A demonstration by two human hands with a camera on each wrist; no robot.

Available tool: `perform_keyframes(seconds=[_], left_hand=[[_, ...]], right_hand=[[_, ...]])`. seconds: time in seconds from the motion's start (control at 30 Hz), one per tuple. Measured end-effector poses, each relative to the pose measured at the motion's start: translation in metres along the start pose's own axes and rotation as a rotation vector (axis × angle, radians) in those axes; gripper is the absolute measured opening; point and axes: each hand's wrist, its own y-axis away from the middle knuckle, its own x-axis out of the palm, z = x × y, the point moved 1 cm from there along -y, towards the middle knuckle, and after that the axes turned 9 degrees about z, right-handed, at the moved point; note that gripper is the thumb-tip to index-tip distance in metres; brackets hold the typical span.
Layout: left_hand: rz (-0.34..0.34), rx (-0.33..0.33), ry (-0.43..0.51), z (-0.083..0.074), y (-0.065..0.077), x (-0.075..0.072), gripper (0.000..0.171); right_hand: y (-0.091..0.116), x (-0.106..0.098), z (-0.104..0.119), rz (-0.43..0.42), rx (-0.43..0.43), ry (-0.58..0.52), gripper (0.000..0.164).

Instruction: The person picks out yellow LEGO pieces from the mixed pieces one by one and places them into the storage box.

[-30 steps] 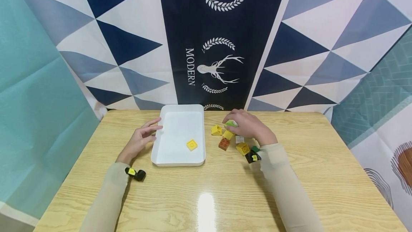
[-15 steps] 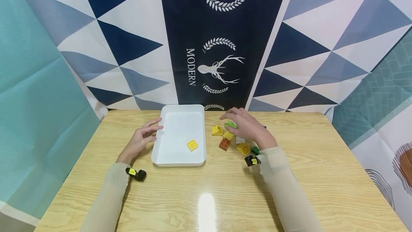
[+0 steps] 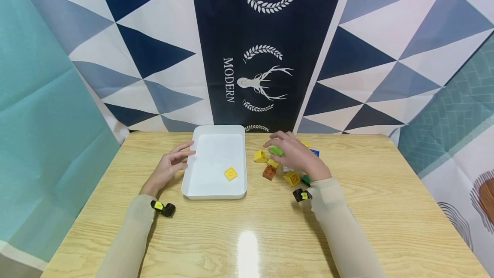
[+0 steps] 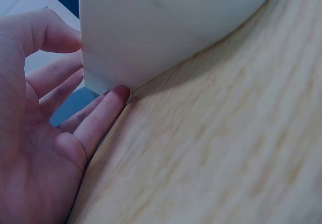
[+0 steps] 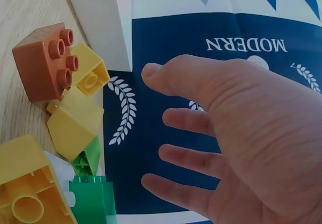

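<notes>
My left hand [image 3: 170, 170] rests against the left side of the white tray [image 3: 213, 151], and its fingertips touch the outer wall in the left wrist view. A flat yellow block [image 3: 230, 174] lies inside the tray. Over a cluster of toy building blocks hovers my right hand [image 3: 296, 154], its fingers spread apart. The right wrist view shows nothing between them. Under its fingertips is a light green block [image 3: 276, 151]. Around it are a yellow block [image 3: 260, 156] and an orange-brown block [image 5: 44, 63] with studs. My right hand partly covers the cluster in the head view.
Toward the wrist lie a larger yellow block [image 3: 291, 178], a green block [image 3: 305, 179] and a white block [image 3: 287, 169]. A blue block [image 3: 315, 152] peeks out beyond the hand. A patterned cloth [image 3: 251, 55] hangs behind the wooden table's [image 3: 208, 239] back edge.
My right hand's fingers have opened away from the light green block, which stays in the cluster. The blue block has come into view beside the hand. My left hand and the tray have stayed put.
</notes>
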Motion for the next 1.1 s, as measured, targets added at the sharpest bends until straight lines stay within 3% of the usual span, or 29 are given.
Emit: perform_keyframes(seconds=[0.63, 1.1], left_hand=[[-0.004, -0.013, 0.013, -0.0010, -0.0003, 0.0008, 0.044], [0.012, -0.024, 0.016, 0.0020, -0.0013, -0.0014, 0.046]], right_hand=[[-0.0003, 0.0055, 0.0010, 0.022, 0.014, 0.007, 0.037], [0.0005, 0.0103, -0.0021, 0.099, -0.012, -0.027, 0.032]])
